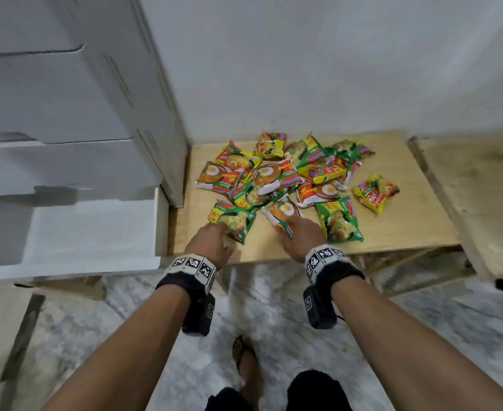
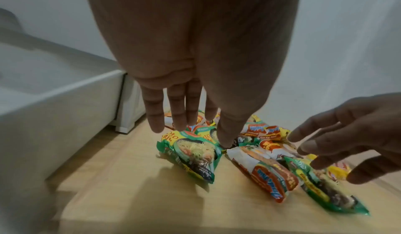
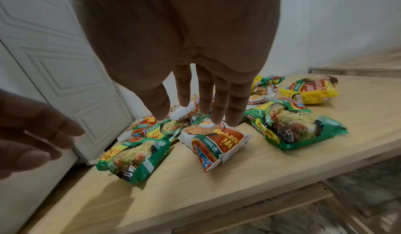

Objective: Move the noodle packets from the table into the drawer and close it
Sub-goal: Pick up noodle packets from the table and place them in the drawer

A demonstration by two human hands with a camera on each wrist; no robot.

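Nearest me, over the marble floor [image 1: 274, 315], both my forearms reach forward to the front edge of the table [image 1: 392, 229]. My left hand [image 1: 211, 243] has its fingers [image 2: 155, 117] straight and loosely spread, tips at the near edge of a green packet [image 1: 235, 221]; I cannot tell whether they touch it. My right hand [image 1: 299, 237] is likewise spread, fingers [image 3: 219, 104] straight, over a white packet [image 1: 283, 215] with an egg picture, nothing pinched. Just right of that lies another green packet [image 1: 339, 220]. Beyond them the rest of the packets [image 1: 280, 170] sit in a loose overlapping heap on the table, with one yellow packet [image 1: 376, 192] lying apart to the right. Left of the table, the white drawer [image 1: 75, 229] stands pulled out from the cabinet [image 1: 66, 93]. Behind everything rises the white wall [image 1: 333, 69].
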